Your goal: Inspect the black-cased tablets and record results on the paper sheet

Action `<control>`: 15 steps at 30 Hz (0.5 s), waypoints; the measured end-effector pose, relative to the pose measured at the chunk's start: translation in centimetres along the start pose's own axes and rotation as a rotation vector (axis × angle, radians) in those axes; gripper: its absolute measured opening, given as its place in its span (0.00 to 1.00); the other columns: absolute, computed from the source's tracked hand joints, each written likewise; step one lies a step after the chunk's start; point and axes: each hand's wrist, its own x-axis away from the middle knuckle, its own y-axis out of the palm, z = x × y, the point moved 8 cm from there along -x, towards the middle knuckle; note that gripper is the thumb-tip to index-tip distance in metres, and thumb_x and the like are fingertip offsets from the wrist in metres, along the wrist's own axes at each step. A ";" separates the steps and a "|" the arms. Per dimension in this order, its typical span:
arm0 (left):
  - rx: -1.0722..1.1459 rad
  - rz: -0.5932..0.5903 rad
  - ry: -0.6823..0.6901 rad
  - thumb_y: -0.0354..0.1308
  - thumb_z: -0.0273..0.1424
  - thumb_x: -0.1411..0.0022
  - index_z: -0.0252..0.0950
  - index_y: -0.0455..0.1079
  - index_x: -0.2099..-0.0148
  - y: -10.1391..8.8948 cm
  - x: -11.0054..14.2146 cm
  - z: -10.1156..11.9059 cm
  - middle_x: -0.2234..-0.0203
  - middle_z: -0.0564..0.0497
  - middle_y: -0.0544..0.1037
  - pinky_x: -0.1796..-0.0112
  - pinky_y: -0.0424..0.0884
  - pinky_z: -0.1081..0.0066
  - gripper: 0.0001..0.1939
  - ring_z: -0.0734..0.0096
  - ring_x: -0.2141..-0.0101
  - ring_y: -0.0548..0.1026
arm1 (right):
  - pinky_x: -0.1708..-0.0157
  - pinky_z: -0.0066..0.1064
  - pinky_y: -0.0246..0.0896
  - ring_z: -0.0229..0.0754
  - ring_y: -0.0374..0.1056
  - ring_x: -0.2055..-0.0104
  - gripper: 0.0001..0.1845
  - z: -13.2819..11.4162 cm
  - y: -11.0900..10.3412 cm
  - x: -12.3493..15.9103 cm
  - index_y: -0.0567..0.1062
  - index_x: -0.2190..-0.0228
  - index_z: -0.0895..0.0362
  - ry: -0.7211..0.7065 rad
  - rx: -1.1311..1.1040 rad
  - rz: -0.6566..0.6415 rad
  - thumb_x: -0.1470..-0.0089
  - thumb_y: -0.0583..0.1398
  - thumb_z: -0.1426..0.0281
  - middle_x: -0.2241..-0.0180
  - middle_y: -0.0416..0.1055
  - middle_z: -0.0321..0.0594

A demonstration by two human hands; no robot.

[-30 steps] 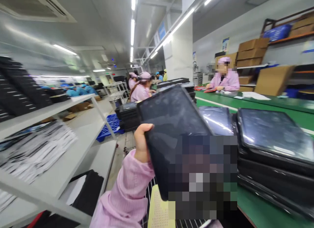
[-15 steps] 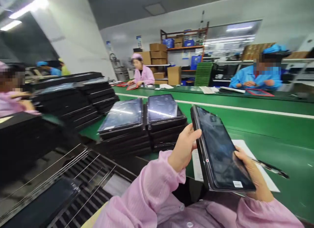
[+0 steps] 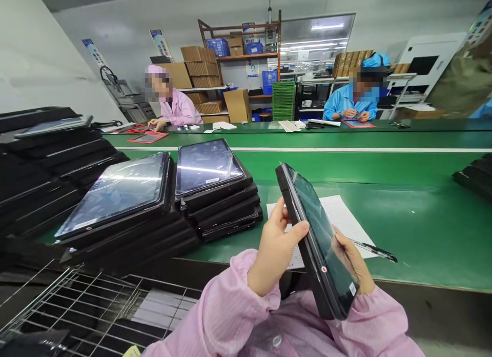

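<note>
Head view, change since half a second ago: the tablet (image 3: 315, 234) has tipped more nearly edge-on, its screen facing right and its thick dark edge toward the wearer; both hands remain on it, and the view has swung right. Item: one flat black tablet, glossy glass face, a small red dot on the near edge and a white label at the lower corner. Location: held in the air above the near edge of the green table (image 3: 423, 229), over a printed sheet (image 3: 342, 218) and beside a pen (image 3: 374, 251). Left hand (image 3: 274, 252): closed on the left edge, thumb along the rim, fingers behind the back. Right hand (image 3: 351, 262): mostly hidden behind the screen, cupping the lower right side, fingers curled round the far edge. Handling, by judgement: rigid, moderately heavy, glass slippery and prone to scratches and cracks; best held by the frame edges, screen untouched. Nearby: two stacks of like tablets in black trays (image 3: 215, 193) to the left, a wire rack (image 3: 77, 305) below, and two seated workers across the table.
</note>
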 end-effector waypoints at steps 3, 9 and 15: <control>-0.046 0.023 0.005 0.61 0.35 0.48 0.37 0.66 0.52 -0.3 -0.1 0.1 0.67 0.51 0.71 0.58 0.65 0.71 0.20 0.69 0.63 0.69 | 0.61 0.24 0.68 0.42 0.68 0.59 0.16 0.8 0.3 -0.4 0.76 0.71 0.52 -0.003 -0.004 -0.011 0.69 0.69 0.66 0.70 0.74 0.32; -0.034 0.012 0.022 0.61 0.34 0.49 0.38 0.66 0.51 -0.7 -0.1 0.3 0.65 0.51 0.72 0.57 0.65 0.71 0.21 0.69 0.62 0.69 | 0.66 0.15 0.66 0.38 0.69 0.61 0.17 1.0 0.2 -0.4 0.77 0.73 0.53 0.022 -0.026 0.036 0.73 0.71 0.68 0.68 0.74 0.31; 0.056 -0.013 0.013 0.63 0.35 0.49 0.39 0.64 0.48 -1.1 0.2 0.1 0.63 0.51 0.71 0.56 0.65 0.71 0.26 0.70 0.61 0.69 | 0.71 0.20 0.68 0.37 0.70 0.70 0.25 0.1 0.2 0.4 0.77 0.69 0.53 0.114 -0.033 0.059 0.76 0.72 0.70 0.68 0.74 0.32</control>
